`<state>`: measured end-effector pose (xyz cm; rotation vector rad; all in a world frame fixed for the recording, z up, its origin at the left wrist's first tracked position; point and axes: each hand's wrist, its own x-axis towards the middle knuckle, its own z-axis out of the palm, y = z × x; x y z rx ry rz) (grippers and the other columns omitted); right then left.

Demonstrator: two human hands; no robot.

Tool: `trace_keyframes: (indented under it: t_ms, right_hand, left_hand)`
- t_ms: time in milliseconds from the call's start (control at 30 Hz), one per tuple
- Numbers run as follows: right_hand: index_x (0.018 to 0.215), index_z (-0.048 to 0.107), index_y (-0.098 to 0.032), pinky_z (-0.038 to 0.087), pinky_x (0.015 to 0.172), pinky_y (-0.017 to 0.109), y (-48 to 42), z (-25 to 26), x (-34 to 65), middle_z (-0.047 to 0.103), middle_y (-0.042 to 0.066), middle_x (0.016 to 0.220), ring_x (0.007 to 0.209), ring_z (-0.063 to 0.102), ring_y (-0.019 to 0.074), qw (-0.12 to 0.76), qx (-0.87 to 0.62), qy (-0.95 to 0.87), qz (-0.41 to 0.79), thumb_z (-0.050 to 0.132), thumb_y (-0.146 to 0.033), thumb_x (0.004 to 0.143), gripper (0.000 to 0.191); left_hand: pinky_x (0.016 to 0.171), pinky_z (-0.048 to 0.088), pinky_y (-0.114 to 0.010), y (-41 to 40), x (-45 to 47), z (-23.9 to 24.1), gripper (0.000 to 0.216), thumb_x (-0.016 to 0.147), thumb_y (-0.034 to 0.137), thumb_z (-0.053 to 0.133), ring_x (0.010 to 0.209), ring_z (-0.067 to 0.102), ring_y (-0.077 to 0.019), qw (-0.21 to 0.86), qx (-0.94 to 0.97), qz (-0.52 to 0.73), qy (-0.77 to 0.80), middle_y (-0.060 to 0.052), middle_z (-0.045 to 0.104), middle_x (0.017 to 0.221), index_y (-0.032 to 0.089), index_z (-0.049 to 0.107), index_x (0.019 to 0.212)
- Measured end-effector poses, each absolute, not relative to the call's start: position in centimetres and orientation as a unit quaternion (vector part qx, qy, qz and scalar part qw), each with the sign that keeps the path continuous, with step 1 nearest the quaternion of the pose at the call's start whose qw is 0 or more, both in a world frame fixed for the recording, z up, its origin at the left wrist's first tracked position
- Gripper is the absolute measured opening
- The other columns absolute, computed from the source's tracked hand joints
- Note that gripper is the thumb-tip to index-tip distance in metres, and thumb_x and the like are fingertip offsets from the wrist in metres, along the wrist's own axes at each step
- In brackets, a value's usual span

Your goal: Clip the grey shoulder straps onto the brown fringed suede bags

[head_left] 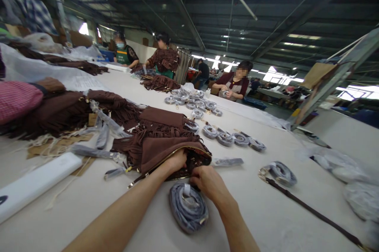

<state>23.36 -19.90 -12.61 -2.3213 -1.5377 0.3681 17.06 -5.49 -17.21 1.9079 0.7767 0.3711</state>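
Observation:
A brown fringed bag (166, 149) lies on the white table with its zipped mouth open towards me, showing a dark patterned lining. My left hand (177, 161) reaches into that mouth, its fingertips hidden inside. At the right end of the opening, the curled fingers of my right hand (209, 181) are closed on the bag's zipped edge. A plastic-wrapped coiled strap (188, 209) with a white band rests just in front of the bag, close beneath my right hand.
More wrapped coiled straps (225, 138) lie farther back. To the right are another coil (281, 173) and a long dark strap (314, 208). A white roll (38, 185) lies left. A co-worker's pink sleeve (19, 102) reaches over other brown bags. Several people work beyond.

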Motion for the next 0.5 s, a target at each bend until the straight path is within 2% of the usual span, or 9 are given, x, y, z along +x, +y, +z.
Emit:
trace_keyframes:
  t_ms: [133, 367, 500]
  right_hand:
    - [0.068, 0.072, -0.02, 0.036, 0.063, 0.026, -20.0, -12.5, 23.3, 0.072, 0.006, 0.071, 0.072, 0.062, 0.0187, 0.174, -0.791, -0.568, 0.147, 0.053, -0.013, 0.076, 0.022]
    - [0.077, 0.071, -0.019, 0.042, 0.062, 0.022, -20.7, -12.3, 24.4, 0.071, 0.001, 0.074, 0.069, 0.061, 0.0159, 0.22, -0.747, -0.586, 0.224, 0.043, -0.017, 0.083, 0.028]
    - [0.077, 0.07, -0.02, 0.043, 0.06, 0.021, -20.8, -12.3, 24.5, 0.07, -0.001, 0.07, 0.064, 0.06, 0.0142, 0.245, -0.738, -0.581, 0.24, 0.047, -0.019, 0.081, 0.023]
  left_hand:
    - [0.049, 0.042, -0.024, -5.4, 17.1, -17.3, 0.032, 0.09, 0.018, 0.034, 0.043, 0.048, -0.014, 0.514, 0.782, 0.144, 0.322, 0.004, 0.05, 0.051, 0.014, 0.057, 0.111]
    - [0.047, 0.042, -0.023, -5.2, 17.4, -17.5, 0.032, 0.092, 0.021, 0.032, 0.041, 0.046, -0.0125, 0.53, 0.775, 0.133, 0.318, 0.002, 0.054, 0.055, 0.012, 0.06, 0.103]
    - [0.046, 0.043, -0.023, -5.1, 17.3, -17.5, 0.031, 0.091, 0.02, 0.034, 0.043, 0.049, -0.0129, 0.537, 0.773, 0.139, 0.308, 0.002, 0.055, 0.055, 0.012, 0.059, 0.108]
